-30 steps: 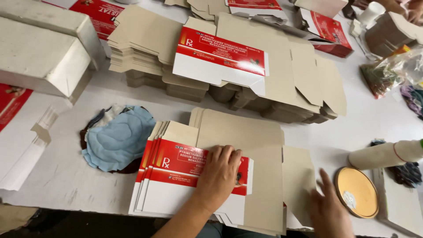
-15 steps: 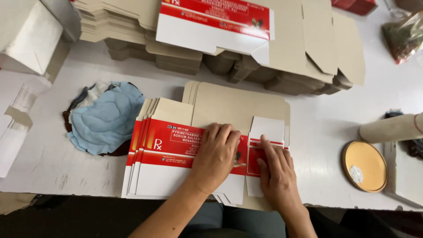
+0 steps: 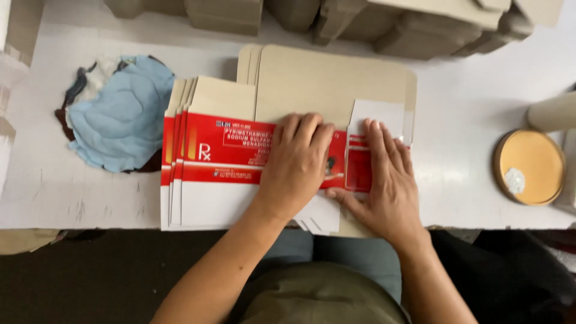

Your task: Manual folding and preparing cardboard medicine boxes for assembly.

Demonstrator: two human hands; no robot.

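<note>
A fanned stack of flat red-and-white carton blanks (image 3: 210, 174) lies at the near table edge, on top of plain brown blanks (image 3: 330, 78). My left hand (image 3: 297, 165) presses flat on the middle of the top blank, fingers together and pointing away from me. My right hand (image 3: 387, 180) lies flat beside it on the folded-over right side flap (image 3: 375, 117), white and red, pressing it down. Neither hand grips anything.
A pile of blue and dark cloths (image 3: 117, 114) sits at the left. A round gold tin lid (image 3: 529, 167) lies at the right, a cardboard tube (image 3: 552, 111) behind it. Stacks of brown blanks (image 3: 336, 18) line the far side of the white table (image 3: 456, 102).
My right hand came onto the carton and folded the side flap over, now pressing it flat. My left hand stayed on the stack. The view tilted down and closer.
</note>
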